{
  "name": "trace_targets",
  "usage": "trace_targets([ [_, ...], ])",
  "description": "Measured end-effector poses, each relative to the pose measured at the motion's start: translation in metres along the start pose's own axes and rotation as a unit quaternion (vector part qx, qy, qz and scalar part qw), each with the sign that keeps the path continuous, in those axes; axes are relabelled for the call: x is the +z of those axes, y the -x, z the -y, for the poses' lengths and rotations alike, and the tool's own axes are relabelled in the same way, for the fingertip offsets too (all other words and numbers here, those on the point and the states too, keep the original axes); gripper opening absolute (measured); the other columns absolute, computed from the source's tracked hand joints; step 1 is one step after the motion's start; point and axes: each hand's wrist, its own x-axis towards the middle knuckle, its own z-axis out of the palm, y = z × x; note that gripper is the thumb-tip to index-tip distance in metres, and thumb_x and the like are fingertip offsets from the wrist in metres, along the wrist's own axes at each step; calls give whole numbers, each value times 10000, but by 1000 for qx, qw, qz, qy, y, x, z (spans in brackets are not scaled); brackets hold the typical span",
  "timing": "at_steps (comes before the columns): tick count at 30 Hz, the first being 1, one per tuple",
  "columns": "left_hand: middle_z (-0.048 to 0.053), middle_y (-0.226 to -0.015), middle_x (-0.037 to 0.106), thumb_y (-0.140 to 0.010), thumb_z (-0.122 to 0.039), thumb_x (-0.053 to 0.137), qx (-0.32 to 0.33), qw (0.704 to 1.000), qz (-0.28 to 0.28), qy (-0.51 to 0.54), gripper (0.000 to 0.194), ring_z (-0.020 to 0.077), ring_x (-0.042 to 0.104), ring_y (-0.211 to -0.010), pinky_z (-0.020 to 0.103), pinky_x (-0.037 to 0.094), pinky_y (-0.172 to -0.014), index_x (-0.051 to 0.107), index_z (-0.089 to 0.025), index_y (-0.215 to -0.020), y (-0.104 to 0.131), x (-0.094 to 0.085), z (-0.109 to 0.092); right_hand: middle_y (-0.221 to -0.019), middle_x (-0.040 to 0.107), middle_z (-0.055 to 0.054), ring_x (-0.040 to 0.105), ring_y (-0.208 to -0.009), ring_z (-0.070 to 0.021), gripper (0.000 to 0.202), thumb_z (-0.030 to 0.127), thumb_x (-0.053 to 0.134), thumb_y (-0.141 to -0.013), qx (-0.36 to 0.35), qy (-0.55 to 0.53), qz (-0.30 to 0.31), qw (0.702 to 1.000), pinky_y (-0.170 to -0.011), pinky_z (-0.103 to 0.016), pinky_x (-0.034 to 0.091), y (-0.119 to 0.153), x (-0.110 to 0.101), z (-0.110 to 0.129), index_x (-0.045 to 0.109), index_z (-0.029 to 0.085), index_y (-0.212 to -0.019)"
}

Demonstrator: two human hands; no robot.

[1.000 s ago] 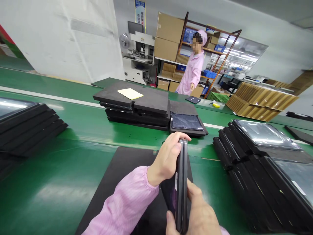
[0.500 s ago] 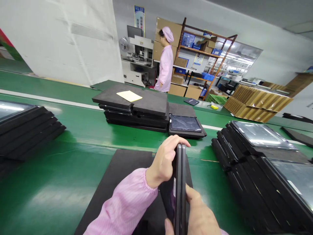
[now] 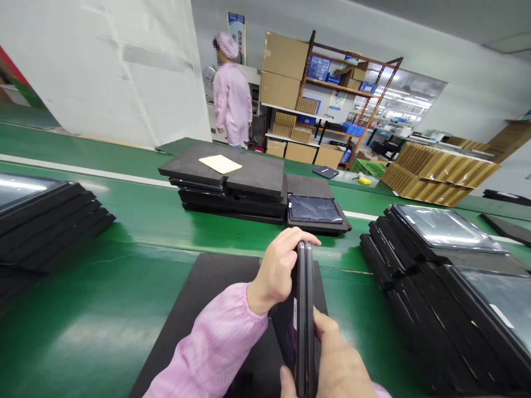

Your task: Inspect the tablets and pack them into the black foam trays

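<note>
Two dark flat tablets [image 3: 305,309] are held upright on edge, face against face, above a black foam pad [image 3: 215,287]. My left hand [image 3: 279,271] grips their far end, its fingers bent over the top. Nearer to me, my right hand [image 3: 336,354] clasps the pair, with the thumb on the left face and fingers on the right. A small white label shows on the left tablet's face. The lower part of the tablets runs out of view at the bottom.
Ahead, a black foam stack [image 3: 244,171] bears a yellow paper [image 3: 220,163], beside a foam tray with a tablet [image 3: 315,209]. Foam trays with tablets [image 3: 448,226] rise at right, more foam trays [image 3: 53,221] at left. A co-worker [image 3: 234,97] stands beyond the green belt [image 3: 136,276].
The co-worker in the background has moved left and turned away. My hands and the two tablets stay almost in place, with only a very slight shift.
</note>
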Motion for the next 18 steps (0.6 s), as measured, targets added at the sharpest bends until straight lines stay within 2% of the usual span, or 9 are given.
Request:
trace_targets([
  [4, 68, -908, 687, -832, -334, 328, -42, 999, -15, -17, 355, 246, 606, -862, 394, 487, -864, 646, -208, -926, -5, -2, 3, -864, 785, -58, 754, -615, -296, 634, 231, 583, -645, 29, -57, 9, 998, -548, -378, 659, -16, -7, 3, 528, 207, -1277],
  [10, 76, -981, 680, -867, -335, 333, -77, 996, -47, -20, 357, 250, 615, -954, 399, 480, -927, 623, -188, -1016, -12, 0, 13, -957, 796, -49, 784, -718, -251, 554, 213, 549, -737, 13, -165, 44, 985, -622, -308, 660, -38, -13, -8, 487, 204, -1288],
  [18, 76, -1016, 685, -883, -360, 321, -93, 994, -41, -30, 394, 242, 620, -945, 377, 484, -905, 627, -192, -1065, -11, 3, 12, -917, 791, -43, 774, -675, -239, 529, 212, 526, -759, 39, -170, 49, 983, -608, -313, 650, -37, -14, -5, 509, 193, -1287],
])
